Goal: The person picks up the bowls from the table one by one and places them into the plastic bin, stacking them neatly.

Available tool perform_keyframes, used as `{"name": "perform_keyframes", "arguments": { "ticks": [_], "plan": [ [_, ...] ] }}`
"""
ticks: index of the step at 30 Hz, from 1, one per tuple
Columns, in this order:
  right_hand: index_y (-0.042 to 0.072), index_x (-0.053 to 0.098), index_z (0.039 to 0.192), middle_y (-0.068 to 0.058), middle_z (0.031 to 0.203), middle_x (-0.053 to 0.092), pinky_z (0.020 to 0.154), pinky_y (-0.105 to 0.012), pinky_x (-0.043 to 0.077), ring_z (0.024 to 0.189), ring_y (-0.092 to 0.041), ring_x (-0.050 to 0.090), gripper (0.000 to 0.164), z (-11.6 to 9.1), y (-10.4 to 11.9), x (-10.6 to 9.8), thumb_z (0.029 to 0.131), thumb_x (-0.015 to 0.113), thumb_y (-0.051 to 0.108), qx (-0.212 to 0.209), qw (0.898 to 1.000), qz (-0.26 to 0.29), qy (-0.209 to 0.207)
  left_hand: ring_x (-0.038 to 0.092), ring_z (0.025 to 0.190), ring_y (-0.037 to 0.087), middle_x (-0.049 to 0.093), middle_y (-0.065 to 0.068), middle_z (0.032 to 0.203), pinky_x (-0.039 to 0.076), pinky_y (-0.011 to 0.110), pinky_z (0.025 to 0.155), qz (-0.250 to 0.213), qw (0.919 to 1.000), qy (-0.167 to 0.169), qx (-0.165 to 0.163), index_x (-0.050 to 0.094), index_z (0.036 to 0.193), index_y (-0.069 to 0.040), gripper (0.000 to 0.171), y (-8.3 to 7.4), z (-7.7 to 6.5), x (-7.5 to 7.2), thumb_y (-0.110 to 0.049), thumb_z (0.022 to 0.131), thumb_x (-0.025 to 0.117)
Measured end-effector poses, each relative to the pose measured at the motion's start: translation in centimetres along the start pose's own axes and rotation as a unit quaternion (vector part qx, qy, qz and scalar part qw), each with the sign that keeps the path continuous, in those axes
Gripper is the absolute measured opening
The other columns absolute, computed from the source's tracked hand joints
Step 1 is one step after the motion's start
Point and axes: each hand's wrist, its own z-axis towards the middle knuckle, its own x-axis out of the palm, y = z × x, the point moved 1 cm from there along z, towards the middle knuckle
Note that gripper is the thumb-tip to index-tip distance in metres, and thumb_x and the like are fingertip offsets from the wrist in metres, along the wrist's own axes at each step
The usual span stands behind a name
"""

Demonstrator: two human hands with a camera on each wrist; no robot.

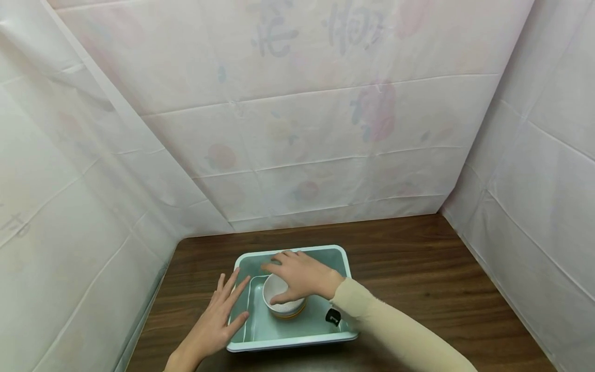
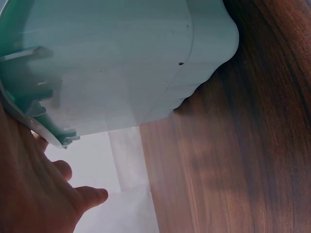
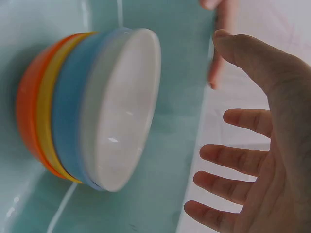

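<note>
A stack of nested bowls (image 3: 129, 111) sits inside a pale green plastic basin (image 1: 293, 342). White is on top, with blue, yellow and orange below it in the right wrist view. My right hand (image 1: 299, 274) hovers over the stack with fingers spread, apart from the bowls and holding nothing. The same hand (image 3: 262, 165) shows its straight fingers beyond the white rim. At the basin's left side, my left hand (image 1: 214, 320) has its fingers spread along the rim. In the left wrist view, that hand (image 2: 43, 179) lies right at the basin's edge.
The basin stands on a dark wood-grain table (image 1: 400, 268). White printed sheeting (image 1: 325, 129) rises behind the table and along both sides. A small black device (image 1: 333, 316) is at the right wrist, beside the cream sleeve (image 1: 395, 330).
</note>
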Motion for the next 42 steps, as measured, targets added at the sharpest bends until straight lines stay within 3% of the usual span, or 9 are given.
{"name": "perform_keyframes", "arguments": {
  "ticks": [7, 16, 23, 32, 42],
  "plan": [
    [0.027, 0.046, 0.155, -0.005, 0.152, 0.053, 0.107, -0.051, 0.051, 0.141, -0.026, 0.048, 0.081, -1.4, -0.6, -2.1, 0.09, 0.061, 0.073, 0.009, 0.999, 0.003, -0.031, 0.005, 0.154, 0.057, 0.014, 0.011, 0.174, 0.021, 0.091, 0.098, 0.004, 1.0, -0.001, -0.004, 0.031, 0.163, -0.032, 0.07, 0.0, 0.0, -0.1, -0.033, 0.101, 0.063],
    [0.026, 0.045, 0.156, -0.006, 0.152, 0.052, 0.107, -0.051, 0.049, 0.142, -0.027, 0.046, 0.082, -3.1, -2.0, -3.4, 0.09, 0.063, 0.071, 0.039, 0.997, 0.033, -0.061, 0.005, 0.155, 0.054, 0.015, 0.011, 0.173, 0.022, 0.09, 0.099, 0.009, 1.0, -0.004, 0.002, 0.032, 0.163, -0.033, 0.07, 0.0, 0.0, 0.0, -0.034, 0.101, 0.064],
    [0.024, 0.048, 0.154, -0.007, 0.151, 0.053, 0.107, -0.054, 0.048, 0.142, -0.028, 0.046, 0.08, -4.4, -2.7, -3.5, 0.09, 0.066, 0.068, 0.063, 0.991, 0.068, -0.094, 0.007, 0.154, 0.057, 0.017, 0.012, 0.173, 0.022, 0.091, 0.096, 0.007, 0.9999, -0.008, 0.006, 0.033, 0.162, -0.031, 0.069, 0.0, 0.1, 0.0, -0.034, 0.1, 0.064],
    [0.025, 0.046, 0.156, -0.008, 0.154, 0.05, 0.109, -0.063, 0.043, 0.145, -0.03, 0.042, 0.082, -5.8, -3.5, -2.7, 0.089, 0.067, 0.068, 0.103, 0.981, 0.128, -0.104, 0.007, 0.154, 0.058, 0.019, 0.015, 0.172, 0.023, 0.09, 0.098, -0.002, 0.9999, -0.013, 0.002, 0.036, 0.161, -0.028, 0.068, 0.0, -0.4, -0.1, -0.031, 0.1, 0.065],
    [0.027, 0.043, 0.157, -0.006, 0.155, 0.048, 0.11, -0.072, 0.037, 0.148, -0.035, 0.038, 0.084, -9.1, -5.0, -2.3, 0.088, 0.071, 0.064, 0.144, 0.968, 0.154, -0.137, 0.009, 0.152, 0.061, 0.018, 0.014, 0.172, 0.022, 0.091, 0.097, -0.009, 0.9998, -0.014, 0.008, 0.037, 0.161, -0.025, 0.067, -0.1, -0.1, 0.1, -0.03, 0.1, 0.064]
  ]
}}
